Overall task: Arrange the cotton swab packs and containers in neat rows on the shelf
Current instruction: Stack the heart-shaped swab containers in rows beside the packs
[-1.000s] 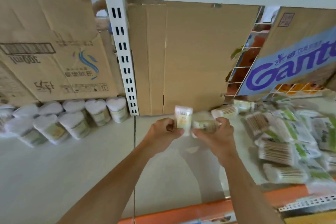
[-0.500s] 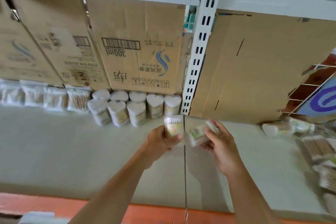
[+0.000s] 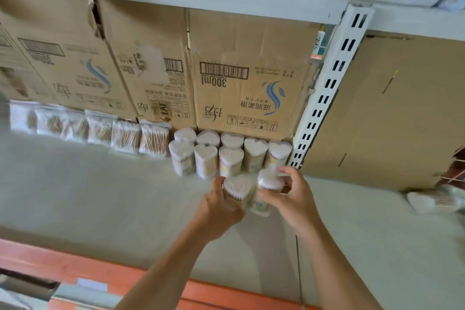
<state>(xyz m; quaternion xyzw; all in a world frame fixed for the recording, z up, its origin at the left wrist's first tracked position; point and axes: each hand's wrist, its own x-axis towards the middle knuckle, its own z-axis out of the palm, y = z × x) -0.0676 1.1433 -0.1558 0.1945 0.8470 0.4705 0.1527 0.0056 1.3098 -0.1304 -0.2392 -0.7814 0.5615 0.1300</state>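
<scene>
Since the earlier frame the left hand (image 3: 216,211) and right hand (image 3: 289,199) have carried their 2 containers up the shelf (image 3: 100,196) to the 5 o'clock edge of the standing group (image 3: 230,152). That group is 8 upright heart-shaped tubs with white swab tips under clear lids, and bagged packs (image 3: 100,128) of wooden-stemmed swabs line up at its 9 o'clock. Left fingers wrap the left container (image 3: 236,190), also heart-shaped, and at its 3 o'clock the right fingers clamp the blurred right container (image 3: 269,184).

shelf board (image 3: 100,196): pale, matt, smooth painted surface | upright (image 3: 327,98): white painted metal, slotted, slight sheen | cardboard boxes (image 3: 246,78): brown paperboard, matt, creased | heart-shaped containers (image 3: 230,156): clear smooth plastic | swab packs (image 3: 125,134): clear glossy plastic film | shelf front edge (image 3: 75,267): orange, smooth
</scene>
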